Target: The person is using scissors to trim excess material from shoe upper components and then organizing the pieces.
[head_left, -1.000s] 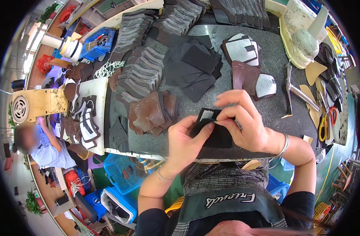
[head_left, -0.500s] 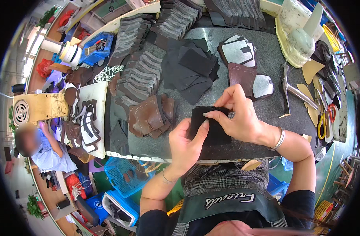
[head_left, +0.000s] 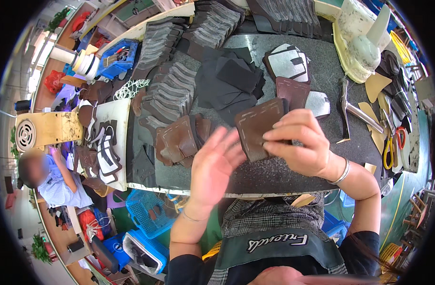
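A brown leather piece (head_left: 259, 127) with a pale stitch-like line along its edge is pinched in my right hand (head_left: 300, 142), its brown face up above the table. My left hand (head_left: 212, 164) is open with fingers apart, its fingertips close to the piece's left edge. Similar brown leather pieces (head_left: 179, 140) lie in an overlapping pile left of my left hand. Beyond my hands spreads a heap of black lining pieces (head_left: 229, 78). Another reddish-brown piece (head_left: 292, 91) lies behind my right hand, beside white-faced pieces (head_left: 288, 62).
Rows of overlapping cut leather parts (head_left: 167, 92) fill the table's left and far sides. A hammer (head_left: 357, 110) lies at the right, near scissors with yellow handles (head_left: 389, 151). A blue basket (head_left: 151, 213) stands below the table's front edge. Another person (head_left: 60, 183) sits at far left.
The piece has turned from its black side to its brown side. My left hand has let go and spread its fingers; my right hand has moved slightly right, holding the piece.
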The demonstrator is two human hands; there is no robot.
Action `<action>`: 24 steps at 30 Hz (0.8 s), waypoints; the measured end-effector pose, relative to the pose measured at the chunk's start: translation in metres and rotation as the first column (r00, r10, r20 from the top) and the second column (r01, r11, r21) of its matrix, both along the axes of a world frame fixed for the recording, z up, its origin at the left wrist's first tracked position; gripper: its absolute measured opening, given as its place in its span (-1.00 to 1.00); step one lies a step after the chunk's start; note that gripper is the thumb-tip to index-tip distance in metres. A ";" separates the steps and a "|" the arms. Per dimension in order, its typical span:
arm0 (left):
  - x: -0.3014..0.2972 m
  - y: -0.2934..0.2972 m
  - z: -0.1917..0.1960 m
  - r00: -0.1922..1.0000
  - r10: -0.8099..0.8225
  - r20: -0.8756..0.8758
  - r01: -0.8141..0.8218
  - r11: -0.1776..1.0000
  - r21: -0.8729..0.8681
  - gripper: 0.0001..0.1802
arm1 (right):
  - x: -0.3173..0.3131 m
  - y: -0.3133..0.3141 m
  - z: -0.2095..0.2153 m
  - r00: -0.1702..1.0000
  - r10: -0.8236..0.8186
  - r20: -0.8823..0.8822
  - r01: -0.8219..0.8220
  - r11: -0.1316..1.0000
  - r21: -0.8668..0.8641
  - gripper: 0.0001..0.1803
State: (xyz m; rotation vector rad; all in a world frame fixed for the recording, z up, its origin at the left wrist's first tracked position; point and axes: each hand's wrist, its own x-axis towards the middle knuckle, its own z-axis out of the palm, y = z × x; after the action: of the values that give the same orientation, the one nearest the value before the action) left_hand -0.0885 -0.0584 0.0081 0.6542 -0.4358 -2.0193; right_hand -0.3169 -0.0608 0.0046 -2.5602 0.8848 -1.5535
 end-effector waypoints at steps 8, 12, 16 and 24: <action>0.015 0.008 -0.014 0.967 0.062 0.248 -0.020 0.986 -0.167 -0.68 | 0.015 0.000 0.004 0.611 -0.317 0.726 -0.604 0.406 0.686 -0.72; 0.009 0.008 0.000 0.946 0.095 0.310 -0.051 0.988 -0.149 -0.72 | 0.022 -0.001 0.007 0.740 -0.147 0.657 -0.659 0.040 0.751 -0.74; 0.033 0.009 0.009 0.957 0.034 0.289 0.016 0.985 -0.171 -0.70 | 0.030 -0.006 0.004 0.726 -0.126 0.676 -0.688 -0.124 0.715 -0.77; 0.054 -0.039 0.005 -0.365 0.824 0.433 0.558 0.566 -0.607 -0.39 | 0.029 -0.091 -0.019 0.954 -0.299 0.005 0.296 0.947 0.127 -0.63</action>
State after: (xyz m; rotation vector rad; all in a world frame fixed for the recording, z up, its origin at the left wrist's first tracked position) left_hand -0.0349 -0.0970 0.0135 1.5792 -1.9902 0.2003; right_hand -0.2877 -0.1515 -0.0140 -2.4032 1.3738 -1.5321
